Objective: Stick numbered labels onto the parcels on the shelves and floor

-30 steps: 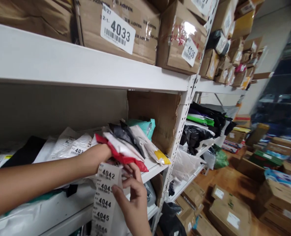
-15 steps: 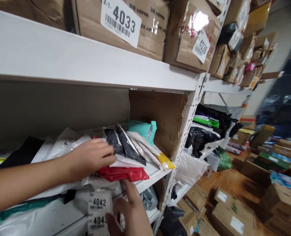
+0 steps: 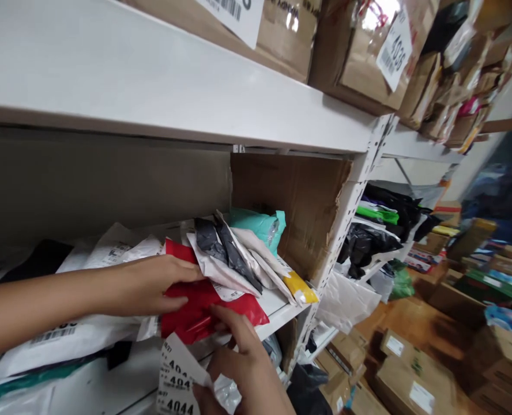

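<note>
White paper label strip (image 3: 178, 383), one, pinched in the half-curled right hand (image 3: 247, 363); beyond, the loosely open left hand (image 3: 161, 281) lies over one glossy red plastic mailer (image 3: 191, 314) on the white shelf (image 3: 282, 319), before one puffy teal bag (image 3: 256, 226).

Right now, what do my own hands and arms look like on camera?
Your left hand is ungloved, and the left forearm shows no sleeve, watch or bracelet. Your right hand is ungloved too; its forearm is mostly out of frame. I see no rings.
</note>
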Action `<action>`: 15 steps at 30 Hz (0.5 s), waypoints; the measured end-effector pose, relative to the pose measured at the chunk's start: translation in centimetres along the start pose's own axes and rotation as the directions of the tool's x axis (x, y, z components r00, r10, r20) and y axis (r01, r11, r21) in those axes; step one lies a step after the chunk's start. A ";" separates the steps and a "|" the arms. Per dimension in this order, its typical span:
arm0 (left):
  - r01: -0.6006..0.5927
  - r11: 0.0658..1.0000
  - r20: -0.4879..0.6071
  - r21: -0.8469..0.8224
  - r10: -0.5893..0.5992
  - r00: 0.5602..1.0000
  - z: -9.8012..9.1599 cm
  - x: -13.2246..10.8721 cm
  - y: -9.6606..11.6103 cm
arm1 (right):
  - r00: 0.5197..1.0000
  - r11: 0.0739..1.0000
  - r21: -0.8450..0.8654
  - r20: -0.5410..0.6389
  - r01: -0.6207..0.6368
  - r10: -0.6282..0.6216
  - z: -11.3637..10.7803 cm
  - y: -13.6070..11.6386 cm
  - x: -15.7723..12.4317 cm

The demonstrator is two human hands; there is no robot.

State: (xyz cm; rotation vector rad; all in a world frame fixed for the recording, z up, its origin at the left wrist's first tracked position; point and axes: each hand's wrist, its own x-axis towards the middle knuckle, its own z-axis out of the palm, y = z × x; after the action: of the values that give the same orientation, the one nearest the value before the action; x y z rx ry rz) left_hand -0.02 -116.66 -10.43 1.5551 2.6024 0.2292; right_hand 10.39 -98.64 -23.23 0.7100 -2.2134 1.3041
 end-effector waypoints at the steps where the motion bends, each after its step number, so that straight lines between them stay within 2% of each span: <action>1: 0.015 1.000 -0.007 0.027 -0.015 1.000 0.0 0.3 -0.2 | 1.000 1.000 0.009 0.020 0.015 -0.016 0.0 0.2 -0.2; 4: 0.023 0.998 -0.007 0.055 -0.022 1.000 -0.1 1.2 -0.3 | 1.000 0.993 0.114 -0.001 -0.009 0.009 0.0 0.9 -0.7; 7: 0.001 0.999 -0.018 0.037 0.000 1.000 -0.3 1.6 -0.2 | 0.991 0.951 0.300 -0.090 -0.071 0.102 0.3 1.9 -1.2; 10: 0.000 1.000 -0.026 0.015 0.001 1.000 -0.4 1.8 -0.1 | 0.960 0.875 0.463 -0.153 -0.139 0.234 0.7 3.4 -1.5; 12: 0.010 1.000 -0.044 0.008 -0.010 0.999 -0.3 1.8 -0.1 | 0.938 0.809 0.554 -0.134 -0.197 0.320 0.9 4.2 -1.6; 15: 0.029 1.000 -0.066 0.009 -0.028 0.997 0.1 1.6 -0.3 | 0.929 0.765 0.603 -0.104 -0.225 0.356 1.0 5.0 -1.7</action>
State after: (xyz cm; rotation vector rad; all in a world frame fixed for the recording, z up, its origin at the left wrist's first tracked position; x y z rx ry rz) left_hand -1.00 -115.35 -10.61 1.5381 2.6774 0.2707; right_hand 8.38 -97.15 -27.96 0.3937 -1.7870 2.1642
